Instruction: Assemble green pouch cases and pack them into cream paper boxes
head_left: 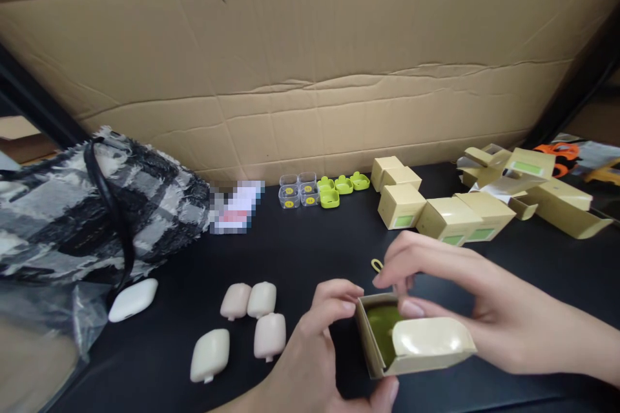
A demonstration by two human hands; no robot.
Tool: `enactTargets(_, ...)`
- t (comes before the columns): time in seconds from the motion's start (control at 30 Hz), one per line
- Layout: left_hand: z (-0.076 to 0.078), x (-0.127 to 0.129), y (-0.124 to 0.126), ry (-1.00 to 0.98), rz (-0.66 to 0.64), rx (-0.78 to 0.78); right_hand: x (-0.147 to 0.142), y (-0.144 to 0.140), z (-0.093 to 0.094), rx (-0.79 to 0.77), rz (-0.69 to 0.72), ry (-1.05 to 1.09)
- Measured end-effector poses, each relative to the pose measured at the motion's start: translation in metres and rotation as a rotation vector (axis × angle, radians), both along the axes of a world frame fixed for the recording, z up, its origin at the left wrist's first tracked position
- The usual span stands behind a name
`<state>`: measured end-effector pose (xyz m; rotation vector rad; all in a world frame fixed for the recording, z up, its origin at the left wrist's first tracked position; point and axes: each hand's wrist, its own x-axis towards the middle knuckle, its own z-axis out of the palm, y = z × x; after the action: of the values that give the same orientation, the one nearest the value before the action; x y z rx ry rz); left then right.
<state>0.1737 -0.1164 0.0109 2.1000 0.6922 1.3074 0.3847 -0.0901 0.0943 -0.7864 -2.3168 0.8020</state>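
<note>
A small open box (382,361) of matte tan cardboard sits at the near edge of the black tabletop (300,251), its olive-green lining showing and a smooth, glossy cream case (429,337) lying across its mouth. The left hand (314,361) curls around the box's near corner and holds it, thumb beneath; the right hand (450,297) pinches narrowly at the box's far rim, fingertips on the flap. Four rounded beige cases (252,322) lie to the left, a white one (133,300) beyond. Near the far edge stand closed tan boxes (421,203) with green labels, lime-green trays (339,188) and clear tubs (295,192) with unreadable yellow stickers.
</note>
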Motion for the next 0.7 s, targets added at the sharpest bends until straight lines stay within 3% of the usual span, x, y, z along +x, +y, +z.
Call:
enactTargets(0.1, 0.008, -0.002, -0.001, 0.113, 0.004, 0.011, 0.007, -0.001, 0.003, -0.025, -0.029, 0.024)
enactTargets(0.23, 0.014, -0.006, 0.0, 0.247, 0.005, -0.003, 0.013, -0.001, 0.007, -0.016, 0.052, -0.011)
enactTargets(0.37, 0.015, -0.008, 0.0, 0.239, -0.01, 0.002, 0.017, -0.001, 0.006, 0.069, 0.018, -0.085)
enactTargets(0.6, 0.014, -0.008, -0.001, 0.205, -0.051, -0.028, 0.014, -0.003, -0.008, -0.08, -0.106, -0.011)
enactTargets(0.7, 0.01, -0.007, -0.003, 0.096, -0.038, -0.078, 0.007, 0.001, -0.012, -0.13, -0.075, -0.004)
